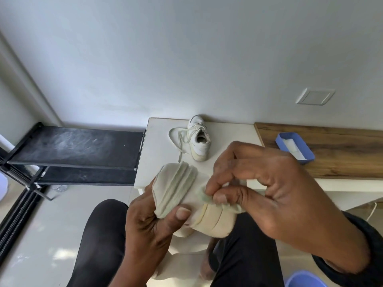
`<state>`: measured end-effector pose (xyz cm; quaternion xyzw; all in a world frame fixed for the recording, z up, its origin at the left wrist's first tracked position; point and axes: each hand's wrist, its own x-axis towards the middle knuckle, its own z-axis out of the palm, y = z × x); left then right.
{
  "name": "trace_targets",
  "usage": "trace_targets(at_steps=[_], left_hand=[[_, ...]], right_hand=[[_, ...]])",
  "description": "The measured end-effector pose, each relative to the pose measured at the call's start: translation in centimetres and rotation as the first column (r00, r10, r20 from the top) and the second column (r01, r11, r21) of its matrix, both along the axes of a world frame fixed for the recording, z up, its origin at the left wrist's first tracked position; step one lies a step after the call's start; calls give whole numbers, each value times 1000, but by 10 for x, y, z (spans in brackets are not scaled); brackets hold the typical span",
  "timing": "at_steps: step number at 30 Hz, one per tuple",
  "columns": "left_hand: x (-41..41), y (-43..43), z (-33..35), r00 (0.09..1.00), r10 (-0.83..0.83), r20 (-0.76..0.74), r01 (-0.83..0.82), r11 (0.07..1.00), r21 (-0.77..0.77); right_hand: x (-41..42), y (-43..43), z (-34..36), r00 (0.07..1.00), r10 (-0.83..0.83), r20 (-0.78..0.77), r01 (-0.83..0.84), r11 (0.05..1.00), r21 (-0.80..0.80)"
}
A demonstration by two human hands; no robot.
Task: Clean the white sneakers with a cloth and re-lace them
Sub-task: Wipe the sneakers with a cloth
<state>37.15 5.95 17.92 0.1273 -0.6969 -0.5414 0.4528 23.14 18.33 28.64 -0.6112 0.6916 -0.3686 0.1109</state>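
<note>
The left hand [149, 228] grips one white sneaker [211, 221] over the lap, sole turned leftward, just off the white table's [157, 141] front edge. The second sneaker [199, 139] stands near its back edge, laces loose. The right hand [269, 187] pinches the cloth [204, 194] against the held shoe: the wiping step, I judge; next it needs turning to reach fresh sides

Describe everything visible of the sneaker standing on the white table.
The sneaker is white, leather-like, with a yellowed sole edge. It stands upright on the white table, heel toward the camera, toe toward the wall. Its laces are loose and trail left over the tabletop. Only the table touches it.
</note>
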Motion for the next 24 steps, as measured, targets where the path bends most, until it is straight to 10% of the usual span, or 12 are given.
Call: trace_targets(at_steps=[13, 24], left_hand=[[5, -4, -5, 994, 104, 12, -105, 986, 133], [3, -4, -4, 994, 112, 7, -112, 987, 117]], right_hand=[[-25, -19, -23, 924, -76, 376, 68, 997, 34], [-4, -5, -6, 998, -51, 37, 57, 983, -176]])
